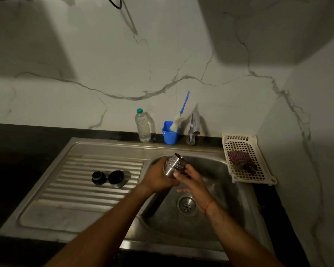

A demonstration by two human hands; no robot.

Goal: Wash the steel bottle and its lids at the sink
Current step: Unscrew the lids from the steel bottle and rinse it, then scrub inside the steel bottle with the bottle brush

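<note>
Head view: my left hand (160,177) grips the steel bottle (175,164) round its body over the sink (229,199) basin, while my right hand (191,182) pinches its shoulder just below the ribbed, open neck, thumb on the brushed metal. The bottle is tilted, mouth up and away from me, plain silver, any marking too small to tell. Its two lids, a black stopper (98,177) and a steel-sided cap (116,178), stand on the drainboard (75,189) left of my left hand, and the label on the plastic bottle (143,126) beyond my hands is too blurred to read.
</note>
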